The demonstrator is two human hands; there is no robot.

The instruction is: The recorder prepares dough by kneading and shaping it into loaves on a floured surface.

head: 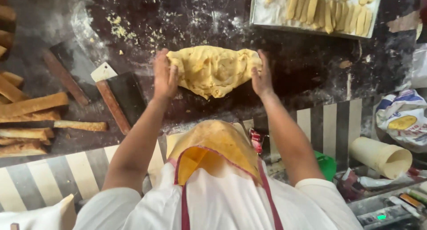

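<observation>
Metal tray (267,17) of dough sticks is getting cut off by the far edge. Stacked strips (26,119) are running off the left edge; both palms are facing the dough (212,70), hidden.

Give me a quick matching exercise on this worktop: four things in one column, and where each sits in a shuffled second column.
Things:
1. yellow dough
2. metal tray of cut dough sticks
3. cleaver
4. cream roll

Places:
A. lower right, lying on its side below the counter edge
B. middle of the dark worktop, between the left hand and right hand
C. top right of the worktop
D. left of the left hand, flat on the worktop

Pairs: 1-B, 2-C, 3-D, 4-A
</observation>
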